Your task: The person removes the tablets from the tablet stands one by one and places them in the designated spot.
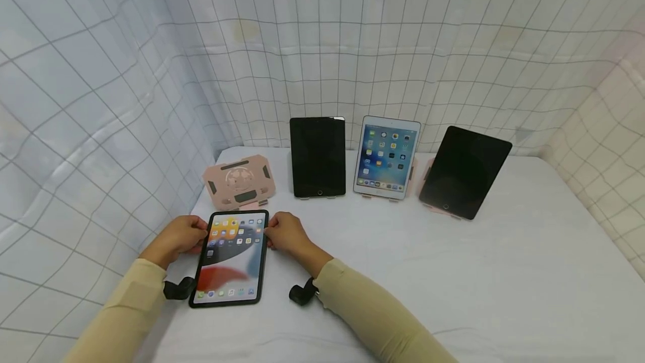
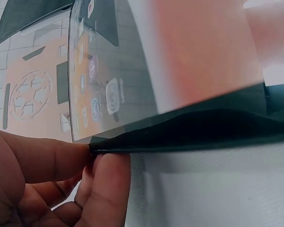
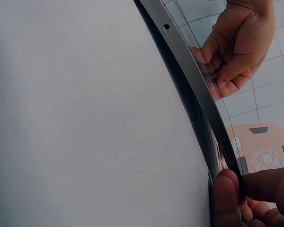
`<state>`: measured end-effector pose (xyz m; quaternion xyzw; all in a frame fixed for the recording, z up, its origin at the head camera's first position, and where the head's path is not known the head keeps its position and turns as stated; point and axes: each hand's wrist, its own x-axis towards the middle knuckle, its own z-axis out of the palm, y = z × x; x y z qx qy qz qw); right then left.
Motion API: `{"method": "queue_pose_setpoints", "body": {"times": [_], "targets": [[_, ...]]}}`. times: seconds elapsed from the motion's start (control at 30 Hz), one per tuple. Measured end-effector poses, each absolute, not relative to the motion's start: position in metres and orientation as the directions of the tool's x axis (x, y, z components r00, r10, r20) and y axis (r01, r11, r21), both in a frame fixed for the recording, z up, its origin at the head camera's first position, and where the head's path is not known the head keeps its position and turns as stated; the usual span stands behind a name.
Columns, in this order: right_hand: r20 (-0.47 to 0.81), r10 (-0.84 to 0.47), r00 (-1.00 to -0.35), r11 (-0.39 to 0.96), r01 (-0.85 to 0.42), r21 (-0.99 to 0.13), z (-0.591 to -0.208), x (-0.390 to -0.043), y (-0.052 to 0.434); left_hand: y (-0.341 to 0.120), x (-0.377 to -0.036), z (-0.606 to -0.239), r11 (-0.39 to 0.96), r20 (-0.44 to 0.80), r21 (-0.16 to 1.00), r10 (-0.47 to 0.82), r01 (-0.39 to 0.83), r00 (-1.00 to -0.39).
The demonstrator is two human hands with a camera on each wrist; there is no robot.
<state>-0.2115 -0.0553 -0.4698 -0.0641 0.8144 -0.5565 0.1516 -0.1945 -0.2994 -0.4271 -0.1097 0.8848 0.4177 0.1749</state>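
A black-edged tablet (image 1: 229, 259) with a lit home screen is at the left of the white table, held between both hands. My left hand (image 1: 182, 235) pinches its left edge between thumb and finger. Opposite it, my right hand (image 1: 289, 234) pinches the right edge, near the upper part. In the right wrist view the tablet's grey side edge (image 3: 189, 75) is lifted off the cloth, with a dark gap under it. Just behind the tablet stands a pink stand (image 1: 239, 181) with cut-outs, tilted back and holding nothing.
Along the back, a black-screened tablet (image 1: 318, 158), a white tablet (image 1: 387, 156) with its screen lit, and another dark tablet (image 1: 466, 172) lean on stands. White gridded curtains (image 1: 322, 60) hang behind and at both sides. White cloth (image 1: 403, 273) covers the table.
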Motion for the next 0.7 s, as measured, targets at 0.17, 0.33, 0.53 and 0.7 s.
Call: {"method": "queue_pose_setpoints", "body": {"times": [0.17,0.33,0.53,0.7], "targets": [[-0.127,-0.308,-0.943,0.471,-0.035,-0.881,-0.4683,-0.2109,-0.0553,-0.2995,-0.1941,-0.4275,0.63,-0.415,0.694,-0.047,-0.349,-0.909],[-0.105,-0.337,-0.935,0.566,-0.112,-0.817,-0.4671,-0.2123,-0.055,-0.2986,-0.1944,-0.4303,0.64,-0.421,0.684,-0.046,-0.35,-0.906],[-0.081,-0.343,-0.936,0.602,-0.153,-0.783,-0.4662,-0.2137,-0.0562,-0.2971,-0.1969,-0.4305,0.66,-0.435,0.654,-0.071,-0.369,-0.898],[-0.089,-0.347,-0.934,0.598,-0.148,-0.787,-0.4667,-0.2139,-0.0556,-0.2961,-0.1989,-0.4318,0.682,-0.451,0.619,-0.095,-0.388,-0.887]]}}
